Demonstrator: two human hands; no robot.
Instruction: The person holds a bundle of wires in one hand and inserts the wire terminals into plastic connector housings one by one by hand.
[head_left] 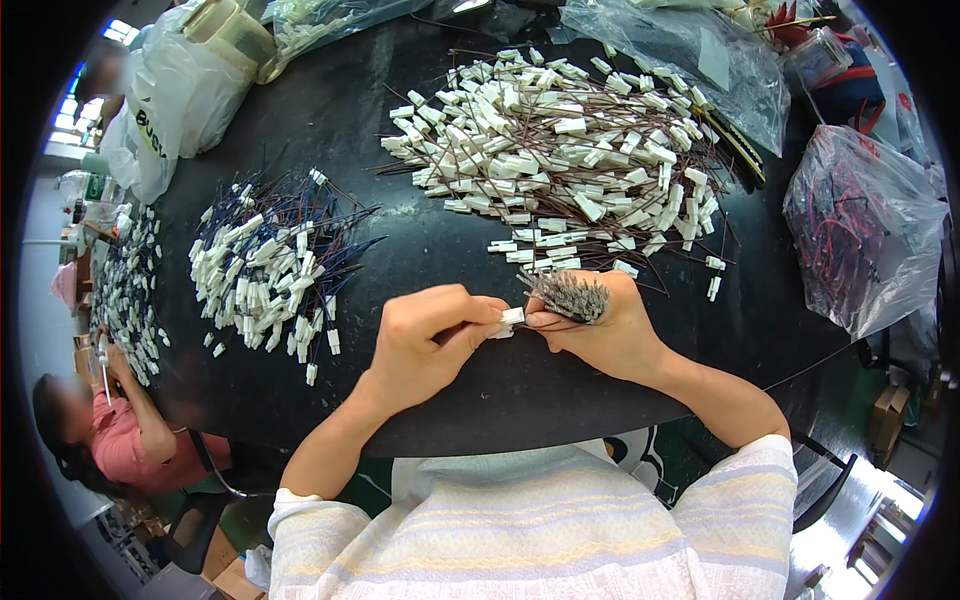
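My left hand (425,335) is closed, its thumb and fingertips pinching a small white plastic connector (512,316) close above the near part of the black table. A thick bundle of thin wires (572,296) with greyish tips lies in my right hand (620,330), fingers wrapped round it. The right thumb and fingertip meet the connector's right side; a dark wire seems to run there, too small to make out. Just beyond my hands spreads a large heap of white connectors on brown wires (560,150). Left of them is a smaller heap on blue wires (265,265).
The black table (440,420) curves along its near edge. Clear plastic bags (690,60) lie at the back; one with red wires (860,230) sits at the right. A white bag (180,110) stands back left. At far left, a person in pink (140,435) works beside more connectors (130,290).
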